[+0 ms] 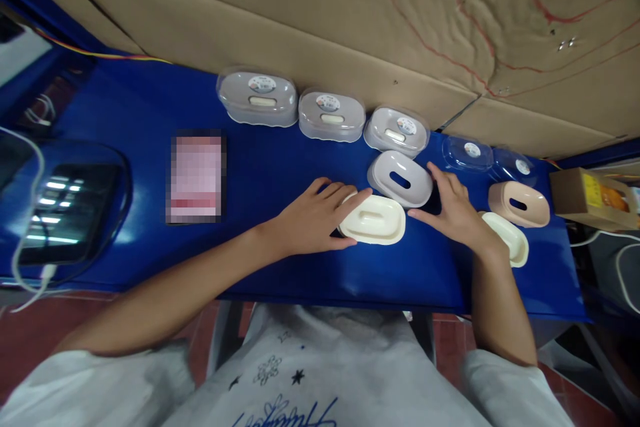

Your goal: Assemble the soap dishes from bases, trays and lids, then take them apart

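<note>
My left hand (320,217) is closed around the left end of a cream oval tray (375,220), with its thumb on the near edge and a finger along the far edge. Just behind the tray sits a light grey oval box part (385,177) with a dark slot in its top. My right hand (453,207) is open at the right end of that grey part, thumb and fingers spread; whether it touches the part I cannot tell. Beyond my right wrist lie another cream tray (513,243) and a peach box part (533,212) with a slot.
Three grey boxes with clear covers (260,113) line the back of the blue table (300,273). Two clear covers (467,153) lie at the back right. A pixelated rectangular item (195,177), a black tablet (70,213) with a white cable, and a cardboard box (575,200) are also around.
</note>
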{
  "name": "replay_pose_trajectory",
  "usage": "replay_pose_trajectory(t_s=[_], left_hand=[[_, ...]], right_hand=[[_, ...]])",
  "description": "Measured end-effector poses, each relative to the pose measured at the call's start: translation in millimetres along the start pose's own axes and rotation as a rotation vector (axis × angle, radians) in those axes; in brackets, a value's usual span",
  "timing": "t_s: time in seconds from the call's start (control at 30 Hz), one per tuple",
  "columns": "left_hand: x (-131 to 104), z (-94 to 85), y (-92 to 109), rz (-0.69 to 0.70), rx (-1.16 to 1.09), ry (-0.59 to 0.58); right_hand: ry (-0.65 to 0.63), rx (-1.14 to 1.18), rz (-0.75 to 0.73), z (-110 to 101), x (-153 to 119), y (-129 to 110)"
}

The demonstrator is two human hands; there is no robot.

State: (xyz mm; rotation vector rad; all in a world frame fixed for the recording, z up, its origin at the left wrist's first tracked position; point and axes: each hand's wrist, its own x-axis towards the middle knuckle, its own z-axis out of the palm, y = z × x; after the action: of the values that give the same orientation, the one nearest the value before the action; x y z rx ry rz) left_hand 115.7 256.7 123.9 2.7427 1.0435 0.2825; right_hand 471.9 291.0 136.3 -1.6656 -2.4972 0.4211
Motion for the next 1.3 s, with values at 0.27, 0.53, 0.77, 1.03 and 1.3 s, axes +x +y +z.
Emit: replay_pose_trajectory(t_s=[0.27,0.53,0.77,1.03,1.3], left_hand=[[0,2.0,-4,-0.018,-0.029,0.018],[3,0.7,-10,-0.14,-0.132,0.045],[3,7.9,-16,-0.117,-0.162,0.094],[2,11.2,-18,-0.081,-0.139,0.082],[2,10.1,-15,-0.084,-0.068,0.049]], right_hand=[[0.114,0.069,-0.088,14,11,-11],[0.123,0.162,-0.165,0,2,-24],[-0.024,0.173,-0.254,11,-1,-45],[-0.044,0.147,-0.295,20,1,-47],[-0.068,0.106,-0.351,24,3,-45]])
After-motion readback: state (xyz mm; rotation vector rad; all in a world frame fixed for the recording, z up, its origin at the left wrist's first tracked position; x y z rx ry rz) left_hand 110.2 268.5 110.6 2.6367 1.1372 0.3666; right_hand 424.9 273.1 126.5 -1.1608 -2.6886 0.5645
